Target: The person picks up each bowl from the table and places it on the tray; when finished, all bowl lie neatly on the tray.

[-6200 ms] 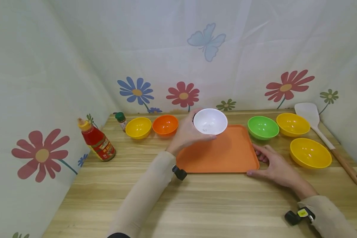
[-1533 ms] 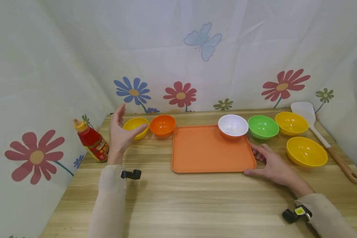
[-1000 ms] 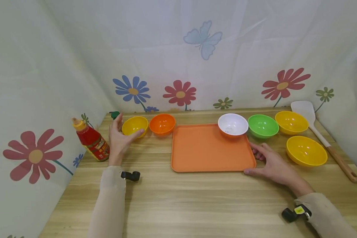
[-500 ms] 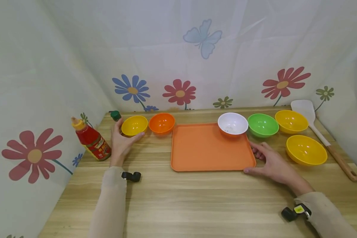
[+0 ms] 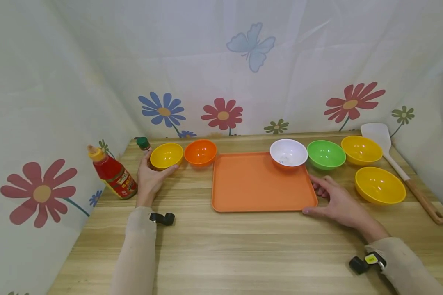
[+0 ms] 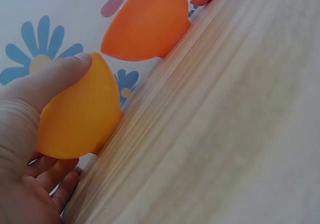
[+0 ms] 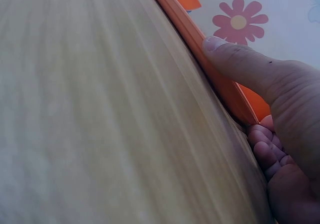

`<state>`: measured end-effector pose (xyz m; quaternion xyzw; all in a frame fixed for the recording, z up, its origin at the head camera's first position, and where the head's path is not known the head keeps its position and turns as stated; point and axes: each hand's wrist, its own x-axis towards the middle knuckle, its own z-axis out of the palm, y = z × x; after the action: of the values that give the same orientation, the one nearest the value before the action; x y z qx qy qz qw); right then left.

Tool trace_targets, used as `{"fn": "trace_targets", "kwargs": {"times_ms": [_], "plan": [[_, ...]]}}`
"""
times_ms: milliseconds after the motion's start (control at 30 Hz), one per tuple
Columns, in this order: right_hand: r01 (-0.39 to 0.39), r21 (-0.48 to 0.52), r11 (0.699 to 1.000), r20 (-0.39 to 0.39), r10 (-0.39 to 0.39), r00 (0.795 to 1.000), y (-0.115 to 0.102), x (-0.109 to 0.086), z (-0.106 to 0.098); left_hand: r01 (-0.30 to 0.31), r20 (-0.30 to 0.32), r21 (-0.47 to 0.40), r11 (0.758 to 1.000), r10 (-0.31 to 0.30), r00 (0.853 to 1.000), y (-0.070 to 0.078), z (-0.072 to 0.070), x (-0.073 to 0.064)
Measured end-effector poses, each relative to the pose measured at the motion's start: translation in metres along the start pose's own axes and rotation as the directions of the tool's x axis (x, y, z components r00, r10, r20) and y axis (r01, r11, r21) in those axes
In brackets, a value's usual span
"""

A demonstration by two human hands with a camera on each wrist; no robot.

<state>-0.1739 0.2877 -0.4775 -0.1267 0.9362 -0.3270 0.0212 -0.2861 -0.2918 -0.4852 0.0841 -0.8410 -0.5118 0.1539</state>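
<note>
Left hand (image 5: 149, 178): curved around the yellow bowl and holding it, thumb pressed to the near side by the rim, fingers bent on the opposite side.
Yellow bowl (image 5: 167, 155): in the left hand's grasp, upright, its base on the desk (image 5: 243, 254).
Right hand (image 5: 341, 205): holding the near right corner of the orange tray, thumb against the front edge, fingers curled at the side edge.
Orange tray (image 5: 258, 184): flat on the desk between the two hands, reaching leftward from the right hand.
White bowl (image 5: 288, 153): on the tray's far right corner, ahead of the right hand and slightly to its left.
Orange bowl (image 5: 201, 153): right of the left hand, near the held bowl.
Green bowl (image 5: 326, 155): just beyond the right hand.
Rear yellow bowl (image 5: 361, 150): farther off, ahead and right of the right hand.
Front yellow bowl (image 5: 380, 185): near the right hand, on its right.
Spatula (image 5: 398, 168): outermost on the right hand's side, wooden handle end toward the person.
Sauce bottle (image 5: 118, 176): red, yellow-capped, close on the left hand's left.
Green-capped jar (image 5: 144, 143): just past the left hand's fingers, which partly hide it.
</note>
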Motion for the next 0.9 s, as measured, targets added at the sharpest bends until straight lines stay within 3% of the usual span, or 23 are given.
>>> {"fn": "trace_targets", "kwargs": {"times_ms": [433, 633, 900], "plan": [[-0.008, 0.008, 1.000, 0.009, 0.008, 1.000, 0.000, 0.000, 0.000, 0.035, -0.015, 0.031, 0.999, -0.035, 0.999, 0.004, -0.002, -0.001], [-0.002, 0.006, 1.000, 0.003, 0.002, 1.000, -0.001, 0.000, 0.000, 0.015, -0.042, 0.001, 1.000, -0.015, 0.999, 0.006, -0.002, -0.001], [-0.017, 0.005, 1.000, 0.010, 0.017, 1.000, 0.000, 0.000, 0.000, 0.009, -0.033, -0.059, 0.998, -0.011, 0.999, 0.027, -0.003, -0.002]]}}
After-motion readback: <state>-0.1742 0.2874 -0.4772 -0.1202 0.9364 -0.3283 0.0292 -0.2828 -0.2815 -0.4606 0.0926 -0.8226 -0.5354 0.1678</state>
